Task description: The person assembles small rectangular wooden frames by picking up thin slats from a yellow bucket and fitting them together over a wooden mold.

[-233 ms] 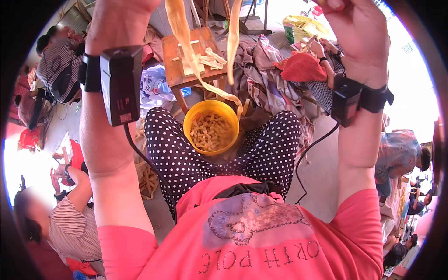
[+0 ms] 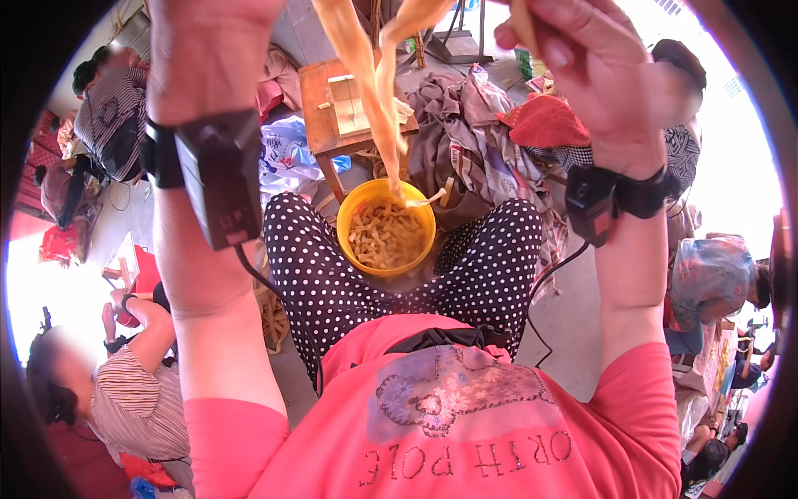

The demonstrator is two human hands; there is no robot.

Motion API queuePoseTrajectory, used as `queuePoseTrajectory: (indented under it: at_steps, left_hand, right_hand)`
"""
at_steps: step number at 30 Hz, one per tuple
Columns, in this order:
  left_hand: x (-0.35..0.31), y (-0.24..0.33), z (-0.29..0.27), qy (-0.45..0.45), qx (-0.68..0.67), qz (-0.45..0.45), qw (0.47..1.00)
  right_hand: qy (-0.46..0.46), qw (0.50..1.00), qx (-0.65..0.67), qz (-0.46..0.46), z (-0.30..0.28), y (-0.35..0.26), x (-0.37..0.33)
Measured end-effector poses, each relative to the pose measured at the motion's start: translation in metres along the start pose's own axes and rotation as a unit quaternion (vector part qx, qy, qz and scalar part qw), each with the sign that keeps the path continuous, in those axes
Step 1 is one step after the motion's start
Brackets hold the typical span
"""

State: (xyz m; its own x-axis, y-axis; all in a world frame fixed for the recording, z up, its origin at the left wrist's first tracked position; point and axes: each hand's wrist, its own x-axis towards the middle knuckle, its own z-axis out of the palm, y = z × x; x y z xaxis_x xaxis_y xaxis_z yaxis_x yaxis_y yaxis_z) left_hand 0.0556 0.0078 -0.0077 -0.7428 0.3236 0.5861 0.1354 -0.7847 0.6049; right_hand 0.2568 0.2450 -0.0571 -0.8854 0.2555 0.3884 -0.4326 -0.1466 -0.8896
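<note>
- The right hand (image 2: 598, 66) is raised near the top of the view, fingers pinched shut on the upper end of a pale tan strip (image 2: 366, 75); a black strap with a small device sits on its wrist.
- The left hand (image 2: 208, 50) is also raised at the top edge; only its back and wrist show, so I cannot tell whether its grip is closed or holding anything. A black box is strapped to that wrist, with a cable running down.
- The pale tan strip hangs down in a long loop between the two hands, and its lower end dips into the yellow bowl (image 2: 353, 218).
- The yellow bowl sits on the floor between the person's knees, in polka-dot trousers, and is partly filled with short tan pieces.
- Just beyond the bowl stands a small wooden stool (image 2: 320, 125), with a heap of cloth (image 2: 474, 141) to its right.
- Another seated person in a striped top (image 2: 133, 407) is at the lower left.
</note>
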Motion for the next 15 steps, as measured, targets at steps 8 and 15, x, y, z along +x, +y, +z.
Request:
queuePoseTrajectory:
  at_steps: [8,15]
  left_hand:
    - [-0.083,-0.073,-0.089,0.166,0.09,-0.051,0.981]
    - [-0.227,-0.192,-0.16,0.087,0.311,-0.295,0.899]
  right_hand:
    - [-0.122,0.982,0.04,0.135,-0.068,0.078,-0.011]
    - [-0.144,0.968,-0.188,0.078,-0.079,0.124,0.069]
